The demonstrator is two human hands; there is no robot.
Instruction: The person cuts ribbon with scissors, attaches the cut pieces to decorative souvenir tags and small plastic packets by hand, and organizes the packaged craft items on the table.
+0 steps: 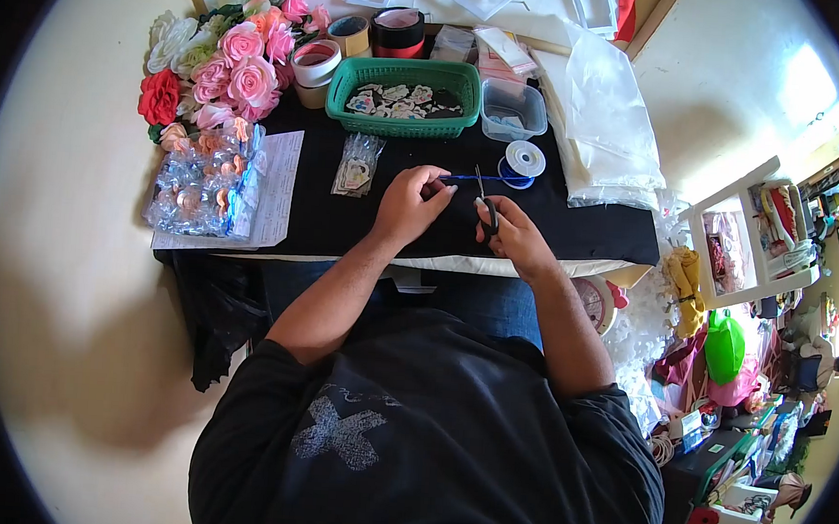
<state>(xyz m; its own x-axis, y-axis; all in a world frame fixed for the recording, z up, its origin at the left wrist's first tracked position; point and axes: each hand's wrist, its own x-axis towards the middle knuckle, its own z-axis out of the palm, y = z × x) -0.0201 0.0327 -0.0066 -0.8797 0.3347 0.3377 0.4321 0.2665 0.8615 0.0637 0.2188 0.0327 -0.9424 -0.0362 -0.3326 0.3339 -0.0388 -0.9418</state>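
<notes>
Between the fingers of my left hand [411, 204] is the end of a thin blue ribbon [463, 177], pulled taut toward its spool. That white spool [525, 159], wound with blue ribbon, lies on the black cloth just beyond my right hand. My right hand [517, 237] is closed around the black handles of a pair of scissors [488, 213]. The scissor blades point away from me and cross the ribbon; I cannot tell whether they touch it. Left of my left hand lie small clear packets [357, 165] with printed pieces inside.
A green basket [336, 119] of printed cutouts and a clear plastic tub [514, 131] stand behind my hands. Tape rolls [315, 64] and artificial roses [248, 74] are at the back left. Wrapped bundles [203, 191] sit left, plastic sheets [605, 129] right.
</notes>
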